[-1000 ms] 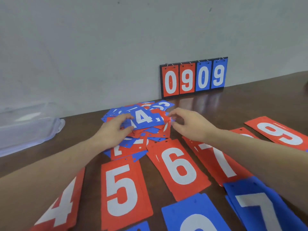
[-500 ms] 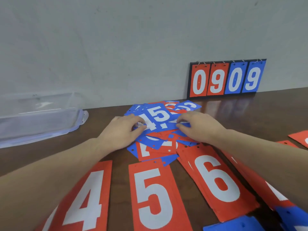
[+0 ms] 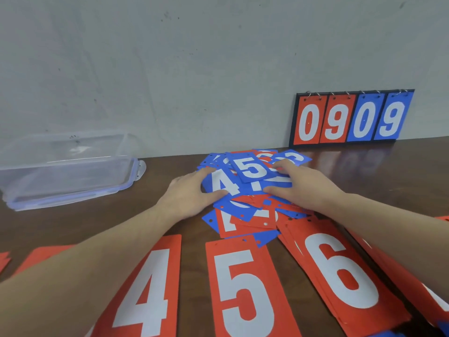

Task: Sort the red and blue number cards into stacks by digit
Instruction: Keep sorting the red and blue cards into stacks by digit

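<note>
Hands (image 3: 245, 190) worked the pile (image 3: 247, 190) near the tabletop's far edge, left pinching blue 4 (image 3: 222, 184), right pinching blue 5 (image 3: 252, 169); next, lifting each to its stack.

Scuffed grey wall (image 3: 194, 69) behind a glossy dark brown wooden table (image 3: 364, 166).

Both hands (image 3: 192, 198) (image 3: 301, 188) fwd, fingers curled.
</note>
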Tool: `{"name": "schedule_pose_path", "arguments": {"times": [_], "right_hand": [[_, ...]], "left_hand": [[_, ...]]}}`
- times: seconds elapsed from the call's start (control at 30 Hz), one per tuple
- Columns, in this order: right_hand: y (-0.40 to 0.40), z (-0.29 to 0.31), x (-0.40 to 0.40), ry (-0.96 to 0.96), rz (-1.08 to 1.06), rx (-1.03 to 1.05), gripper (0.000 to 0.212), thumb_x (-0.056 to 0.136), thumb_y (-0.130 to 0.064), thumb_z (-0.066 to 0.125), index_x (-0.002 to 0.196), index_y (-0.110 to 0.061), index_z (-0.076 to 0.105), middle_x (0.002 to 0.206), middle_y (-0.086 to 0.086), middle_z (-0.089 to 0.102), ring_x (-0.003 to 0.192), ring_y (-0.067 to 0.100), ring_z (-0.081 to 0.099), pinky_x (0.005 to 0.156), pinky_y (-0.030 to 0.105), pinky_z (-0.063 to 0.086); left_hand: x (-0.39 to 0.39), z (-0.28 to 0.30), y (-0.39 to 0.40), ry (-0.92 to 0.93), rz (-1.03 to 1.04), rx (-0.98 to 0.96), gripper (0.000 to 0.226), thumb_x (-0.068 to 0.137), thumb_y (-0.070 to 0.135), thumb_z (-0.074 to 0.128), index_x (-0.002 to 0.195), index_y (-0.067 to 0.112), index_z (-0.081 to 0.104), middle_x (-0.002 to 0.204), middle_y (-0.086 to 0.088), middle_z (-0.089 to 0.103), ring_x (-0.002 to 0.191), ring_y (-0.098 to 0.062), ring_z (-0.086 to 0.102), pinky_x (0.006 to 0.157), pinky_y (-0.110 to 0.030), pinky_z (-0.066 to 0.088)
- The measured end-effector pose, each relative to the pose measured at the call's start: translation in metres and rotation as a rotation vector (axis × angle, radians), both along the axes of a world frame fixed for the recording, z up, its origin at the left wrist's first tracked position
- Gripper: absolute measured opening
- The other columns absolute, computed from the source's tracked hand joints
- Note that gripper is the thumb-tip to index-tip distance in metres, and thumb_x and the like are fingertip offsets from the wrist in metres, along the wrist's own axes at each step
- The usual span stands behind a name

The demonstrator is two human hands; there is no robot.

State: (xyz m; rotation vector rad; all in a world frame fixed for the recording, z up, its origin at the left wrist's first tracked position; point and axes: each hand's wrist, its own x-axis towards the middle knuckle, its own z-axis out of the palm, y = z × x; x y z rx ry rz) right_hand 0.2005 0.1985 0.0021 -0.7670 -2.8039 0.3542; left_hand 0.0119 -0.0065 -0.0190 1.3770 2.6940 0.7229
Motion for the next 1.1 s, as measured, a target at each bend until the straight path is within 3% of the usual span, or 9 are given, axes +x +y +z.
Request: {"name": "schedule_pose_path", "arguments": {"times": [0.17, 0.3, 0.43, 0.53, 0.63, 0.73, 0.87, 0.97, 1.1], "right_hand": [[0.0, 0.001, 0.005, 0.054, 0.003, -0.004, 0.083, 0.083, -0.064, 0.067, 0.152, -0.035, 0.029, 0.146, -0.006, 0.054, 0.126, 0.022, 0.056, 0.1, 0.037, 0.05], [-0.006, 0.006, 0.008, 0.11, -0.028, -0.08, 0.082, 0.08, -0.054, 0.076, 0.148, -0.032, 0.035, 0.145, -0.004, 0.05, 0.121, 0.018, 0.056, 0.094, 0.035, 0.051], [-0.01, 0.011, 0.013, 0.143, -0.077, -0.165, 0.075, 0.079, -0.048, 0.08, 0.138, -0.032, 0.038, 0.121, -0.007, 0.051, 0.099, 0.017, 0.057, 0.081, 0.032, 0.049], [-0.01, 0.014, 0.016, 0.121, -0.077, -0.253, 0.068, 0.085, -0.038, 0.076, 0.136, -0.033, 0.032, 0.098, 0.006, 0.065, 0.086, 0.02, 0.067, 0.074, 0.036, 0.056], [-0.01, 0.013, 0.016, 0.093, -0.055, -0.312, 0.052, 0.093, -0.03, 0.07, 0.133, -0.03, 0.037, 0.087, 0.005, 0.063, 0.082, 0.017, 0.067, 0.06, 0.026, 0.051], [-0.008, 0.016, 0.018, 0.156, -0.085, -0.455, 0.038, 0.095, -0.024, 0.068, 0.125, -0.028, 0.044, 0.089, -0.001, 0.063, 0.084, 0.016, 0.069, 0.057, 0.025, 0.053], [-0.004, 0.019, 0.022, 0.266, -0.153, -0.693, 0.015, 0.099, -0.022, 0.063, 0.112, -0.028, 0.062, 0.11, 0.006, 0.069, 0.096, 0.02, 0.072, 0.077, 0.037, 0.058], [-0.005, 0.022, 0.027, 0.333, -0.178, -0.797, 0.016, 0.1, -0.016, 0.059, 0.109, -0.028, 0.066, 0.112, 0.006, 0.069, 0.096, 0.022, 0.073, 0.071, 0.032, 0.057], [-0.013, 0.028, 0.037, 0.359, -0.206, -0.935, 0.016, 0.099, -0.018, 0.063, 0.109, -0.031, 0.063, 0.106, 0.003, 0.071, 0.08, 0.011, 0.073, 0.051, 0.022, 0.057]], "left_hand": [[0.002, 0.002, -0.002, -0.017, 0.002, 0.048, 0.072, 0.086, 0.063, 0.064, 0.148, 0.037, 0.037, 0.145, 0.009, 0.052, 0.13, -0.016, 0.049, 0.109, -0.036, 0.038], [0.0, -0.001, -0.002, -0.043, 0.02, 0.083, 0.072, 0.081, 0.065, 0.068, 0.144, 0.037, 0.044, 0.141, 0.012, 0.055, 0.129, -0.011, 0.05, 0.107, -0.034, 0.039], [-0.001, -0.003, -0.003, -0.065, 0.027, 0.092, 0.071, 0.077, 0.068, 0.07, 0.138, 0.038, 0.051, 0.133, 0.014, 0.059, 0.123, -0.009, 0.052, 0.103, -0.031, 0.041], [0.002, -0.001, -0.004, -0.019, -0.005, 0.065, 0.069, 0.078, 0.071, 0.066, 0.137, 0.037, 0.053, 0.129, 0.015, 0.058, 0.12, -0.012, 0.051, 0.102, -0.034, 0.041], [0.006, 0.003, -0.003, 0.031, -0.033, -0.054, 0.078, 0.078, 0.08, 0.053, 0.145, 0.039, 0.046, 0.145, 0.014, 0.043, 0.132, -0.014, 0.042, 0.112, -0.04, 0.03], [0.009, 0.005, -0.001, 0.085, -0.026, -0.187, 0.092, 0.075, 0.087, 0.041, 0.152, 0.037, 0.035, 0.16, 0.013, 0.026, 0.145, -0.014, 0.024, 0.118, -0.043, 0.014], [0.009, 0.005, -0.001, 0.064, -0.019, -0.201, 0.085, 0.08, 0.082, 0.045, 0.151, 0.036, 0.038, 0.158, 0.013, 0.034, 0.146, -0.014, 0.021, 0.116, -0.042, 0.013], [0.013, 0.007, -0.001, 0.047, -0.005, -0.158, 0.075, 0.081, 0.078, 0.051, 0.146, 0.039, 0.045, 0.15, 0.012, 0.044, 0.141, -0.015, 0.028, 0.113, -0.042, 0.017], [0.022, 0.011, -0.003, -0.028, 0.01, -0.089, 0.06, 0.084, 0.071, 0.06, 0.135, 0.039, 0.055, 0.133, 0.012, 0.055, 0.128, -0.016, 0.041, 0.11, -0.042, 0.027]]}}
